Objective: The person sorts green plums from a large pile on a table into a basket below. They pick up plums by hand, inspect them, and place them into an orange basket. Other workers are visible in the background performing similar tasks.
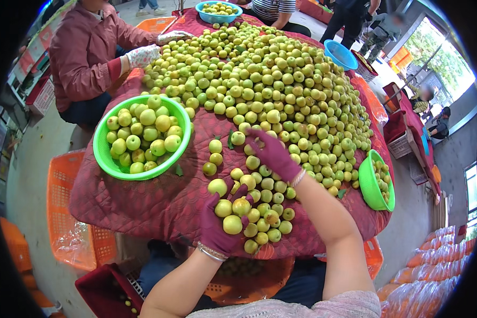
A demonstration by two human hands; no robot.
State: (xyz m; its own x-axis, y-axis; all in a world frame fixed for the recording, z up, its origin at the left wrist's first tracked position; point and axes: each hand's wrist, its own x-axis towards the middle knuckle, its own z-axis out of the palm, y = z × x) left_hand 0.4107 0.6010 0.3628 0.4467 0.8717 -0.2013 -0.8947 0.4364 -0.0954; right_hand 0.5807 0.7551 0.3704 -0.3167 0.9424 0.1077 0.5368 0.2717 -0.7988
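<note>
My left hand (216,233), in a purple glove, is closed round several yellow-green round fruits (232,224) at the table's near edge. Smaller fruits lie loose beside its fingers. Farther forward, my right hand (275,155), also purple-gloved, has its fingers stretched out over the near edge of the large fruit pile (281,79). No fruit shows in its grip, and a single fruit (238,138) with a leaf lies by its fingertips. To the left, a bright green basket (102,153) holds larger fruits.
A dark red quilted cloth (138,204) covers the table. Another green basket (367,185) tilts at the right edge. Blue basins (340,55) stand at the far side. A co-worker (79,63) in floral gloves works at the left. Orange crates (69,212) flank the table.
</note>
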